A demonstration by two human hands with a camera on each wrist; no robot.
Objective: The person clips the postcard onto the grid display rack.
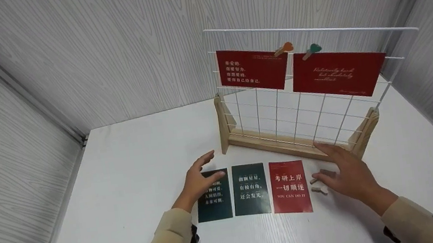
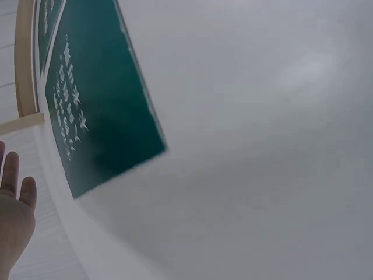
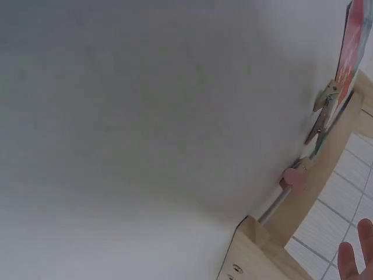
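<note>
My left hand (image 1: pixel 199 182) hovers above the upper left part of a dark green card (image 1: pixel 215 205), thumb and fingers apart and holding nothing. Beside that card lie a second green card (image 1: pixel 252 206) and a red card (image 1: pixel 292 205), all with white lettering. To the red card's right is my right hand (image 1: pixel 351 173), fingers extended and nothing gripped. Small wooden clips (image 1: pixel 319 188) lie by its thumb, partly covered by the hand. The right wrist view also shows a clip with a pink heart (image 3: pixel 294 178) near the rack's wooden base. Fingers (image 2: pixel 10 175) of my left hand appear in the left wrist view.
Behind the cards stands a white wire grid rack (image 1: pixel 257 107) on a wooden base (image 1: pixel 274 144). Two red cards hang on it, one (image 1: pixel 253 70) near an orange heart clip (image 1: pixel 284 48), the other (image 1: pixel 338 74) under a green heart clip (image 1: pixel 312 50). Wood-grain panels enclose the white table (image 1: pixel 130 162).
</note>
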